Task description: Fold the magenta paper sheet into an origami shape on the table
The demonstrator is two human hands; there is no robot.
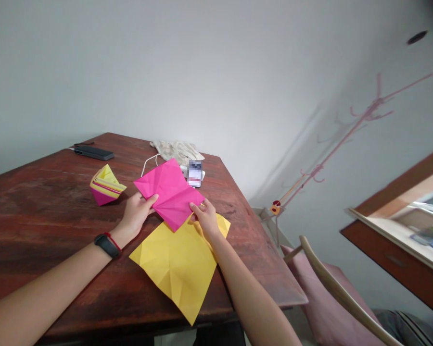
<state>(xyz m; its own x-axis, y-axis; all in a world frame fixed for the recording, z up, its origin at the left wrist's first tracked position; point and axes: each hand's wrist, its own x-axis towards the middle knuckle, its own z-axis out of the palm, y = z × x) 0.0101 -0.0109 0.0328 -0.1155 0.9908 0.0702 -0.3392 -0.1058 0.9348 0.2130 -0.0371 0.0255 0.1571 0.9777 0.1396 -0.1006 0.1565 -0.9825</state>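
A creased pink paper square (169,192) lies on the wooden table (39,202), overlapping a larger creased yellow sheet (180,262). My left hand (137,214) pinches the pink paper's left edge, thumb on top. My right hand (205,218) grips its lower right edge with thumb and fingers. A black band and a red string circle my left wrist. A folded yellow-and-pink paper model (106,185) sits to the left of the pink sheet, apart from both hands.
A black device (94,153) with a cable lies at the far left edge. A bundled pale cloth (176,150), a white cable and a small box (195,173) sit at the back. A pink chair (332,283) stands right of the table, a wooden shelf (397,240) beyond it.
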